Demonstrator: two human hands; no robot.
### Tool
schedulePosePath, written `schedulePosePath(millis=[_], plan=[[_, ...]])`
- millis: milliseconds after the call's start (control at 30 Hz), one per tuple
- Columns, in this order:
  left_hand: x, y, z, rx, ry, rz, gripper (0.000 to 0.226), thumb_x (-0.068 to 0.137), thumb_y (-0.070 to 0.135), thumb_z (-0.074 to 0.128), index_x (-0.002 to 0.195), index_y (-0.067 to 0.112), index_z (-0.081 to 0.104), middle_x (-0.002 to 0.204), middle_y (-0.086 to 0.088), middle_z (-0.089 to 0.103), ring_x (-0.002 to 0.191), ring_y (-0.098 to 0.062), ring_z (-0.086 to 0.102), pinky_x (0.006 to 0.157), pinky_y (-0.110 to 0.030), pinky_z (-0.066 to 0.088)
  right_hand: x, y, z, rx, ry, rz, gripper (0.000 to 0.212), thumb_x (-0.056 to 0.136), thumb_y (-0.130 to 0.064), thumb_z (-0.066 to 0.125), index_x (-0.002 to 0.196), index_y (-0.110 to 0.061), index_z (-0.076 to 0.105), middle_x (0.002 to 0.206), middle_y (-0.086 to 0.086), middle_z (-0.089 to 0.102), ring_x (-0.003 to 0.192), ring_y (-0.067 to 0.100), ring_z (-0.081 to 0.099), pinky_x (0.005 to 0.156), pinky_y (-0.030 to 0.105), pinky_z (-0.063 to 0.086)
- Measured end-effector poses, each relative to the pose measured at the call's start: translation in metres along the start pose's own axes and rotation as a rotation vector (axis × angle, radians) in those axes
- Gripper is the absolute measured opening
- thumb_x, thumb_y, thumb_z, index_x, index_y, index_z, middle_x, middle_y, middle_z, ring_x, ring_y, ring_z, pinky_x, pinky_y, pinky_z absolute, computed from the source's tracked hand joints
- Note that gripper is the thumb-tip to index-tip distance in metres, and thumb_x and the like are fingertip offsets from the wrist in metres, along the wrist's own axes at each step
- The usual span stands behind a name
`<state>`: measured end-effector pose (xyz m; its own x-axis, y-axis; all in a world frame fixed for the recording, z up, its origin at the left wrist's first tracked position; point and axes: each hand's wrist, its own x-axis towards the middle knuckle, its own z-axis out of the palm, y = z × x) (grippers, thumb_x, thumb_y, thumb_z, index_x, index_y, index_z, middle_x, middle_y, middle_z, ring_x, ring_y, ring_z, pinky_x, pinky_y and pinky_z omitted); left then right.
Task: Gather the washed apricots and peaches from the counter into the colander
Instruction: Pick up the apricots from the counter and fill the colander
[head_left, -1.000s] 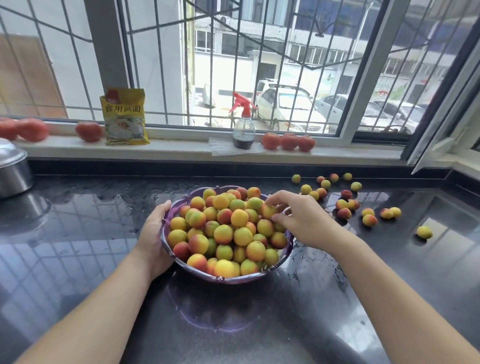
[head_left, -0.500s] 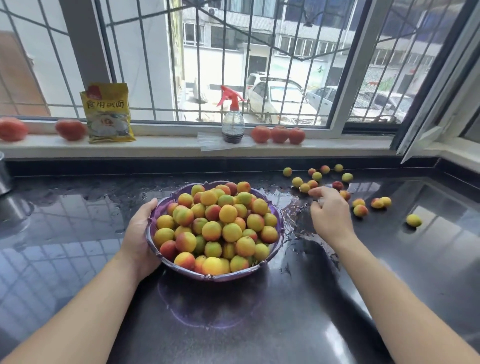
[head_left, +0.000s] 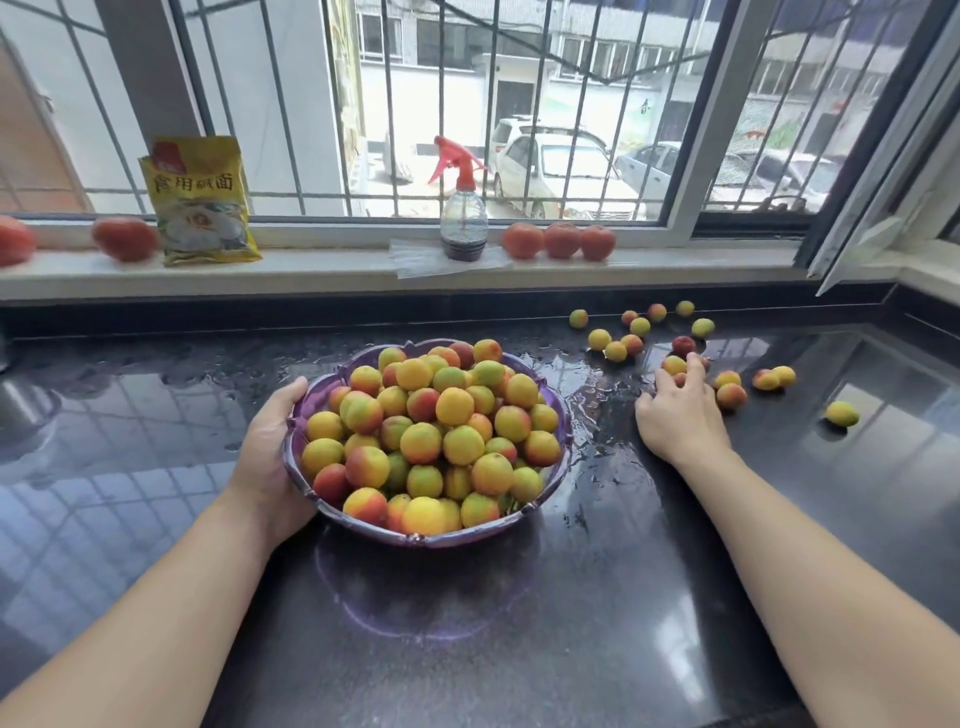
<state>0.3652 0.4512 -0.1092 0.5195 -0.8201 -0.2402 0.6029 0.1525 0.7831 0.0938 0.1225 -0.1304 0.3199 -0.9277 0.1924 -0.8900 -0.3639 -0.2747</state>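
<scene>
Several wet, slippery, bruisable apricots (head_left: 675, 365) want soft cupping as the right hand (head_left: 680, 415) curls fingers round them, while the left hand (head_left: 270, 457) grips the colander (head_left: 317, 387).

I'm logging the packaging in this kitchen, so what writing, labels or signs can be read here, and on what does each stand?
"食用碱面": on the yellow packet leaning on the windowsill.
"春": apparently, a single character on the pale wall across the street; small, so not certain.
Red patch at the packet's top corner: print too blurred to read.
Spray bottle: no label visible.
</scene>
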Motion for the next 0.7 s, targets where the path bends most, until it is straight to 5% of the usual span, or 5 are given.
schedulePosePath(millis=[200,433,700], plan=[[0.001,0.000,0.001,-0.006,0.012,0.001,0.064,0.105,0.059,0.040,0.145,0.014,0.062,0.140,-0.020,0.068,0.129,-0.042,0.065,0.109,-0.057,0.046,-0.001,-0.001,0.002,0.002,0.093,-0.002,0.046,0.096,-0.026,0.044,0.133,0.000,0.052,0.158,0.016,0.019,0.129,0.044,0.039,0.109,0.050,0.038],[0.002,0.000,-0.002,-0.011,0.017,-0.011,0.065,0.104,0.061,0.042,0.145,0.014,0.062,0.142,-0.020,0.066,0.131,-0.042,0.064,0.113,-0.059,0.044,-0.005,0.001,0.002,0.066,0.294,-0.150,0.024,0.087,-0.001,0.057,0.110,0.001,0.059,0.122,0.026,0.048,0.101,0.046,0.052,0.091,0.050,0.047],[-0.003,0.001,0.006,-0.028,0.036,-0.006,0.065,0.104,0.060,0.041,0.144,0.013,0.063,0.140,-0.021,0.067,0.131,-0.044,0.063,0.114,-0.060,0.043,-0.017,-0.004,-0.012,0.200,0.334,-0.182,0.023,0.089,-0.010,0.067,0.108,0.000,0.059,0.116,0.023,0.052,0.102,0.044,0.055,0.085,0.047,0.047]])
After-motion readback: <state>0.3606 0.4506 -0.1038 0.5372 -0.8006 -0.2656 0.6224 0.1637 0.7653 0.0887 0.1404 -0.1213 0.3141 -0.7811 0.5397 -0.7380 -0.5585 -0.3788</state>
